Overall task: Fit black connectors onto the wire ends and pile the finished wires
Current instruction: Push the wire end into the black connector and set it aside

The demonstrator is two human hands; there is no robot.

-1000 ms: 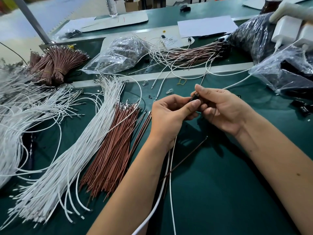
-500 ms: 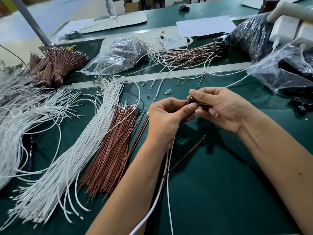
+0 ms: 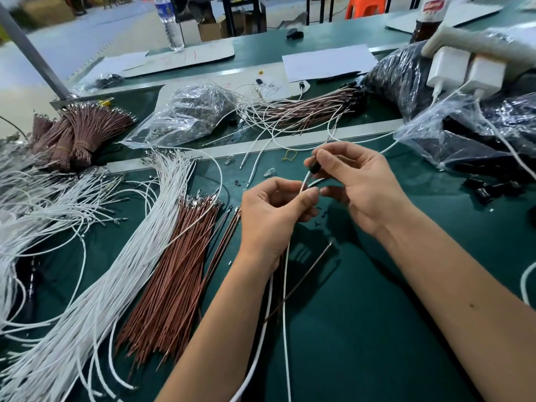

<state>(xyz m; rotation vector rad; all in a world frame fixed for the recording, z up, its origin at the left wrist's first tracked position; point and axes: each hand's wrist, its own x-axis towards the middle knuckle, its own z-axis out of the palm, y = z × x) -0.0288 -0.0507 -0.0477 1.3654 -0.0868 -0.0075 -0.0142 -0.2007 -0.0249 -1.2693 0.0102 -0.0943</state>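
**Connector pinched above a white wire end**

Head view: both hands work close together over the green table [image 3: 377, 329]. The right hand [image 3: 359, 184] is raised slightly, its thumb and forefinger pressed together on a small black connector [image 3: 314, 168]. A white wire [image 3: 305, 181] runs down from the connector's underside to the left hand [image 3: 269, 216], whose thumb and forefinger pinch it just below; the other left fingers are curled loosely under. Whether the wire end is fully seated in the connector cannot be told. From under the left hand, white wire strands hang down toward the near edge, and a single brown wire [image 3: 304, 280] slants across the table beneath the forearms.

Left of the hands lies a fanned bundle of brown wires [image 3: 174, 280], and beside it a long sheaf of white wires [image 3: 110, 285]. Farther left, more white wires sprawl in loose loops. Beyond a pale strip across the table sits a pile of mixed brown and white wires [image 3: 304, 111] with dark ends, next to a clear plastic bag [image 3: 188, 114]. Tied brown bundles [image 3: 78, 132] stand at far left. At right, loose black connectors [image 3: 493, 188] lie near another plastic bag [image 3: 464, 134], with two white chargers [image 3: 467, 71] above.
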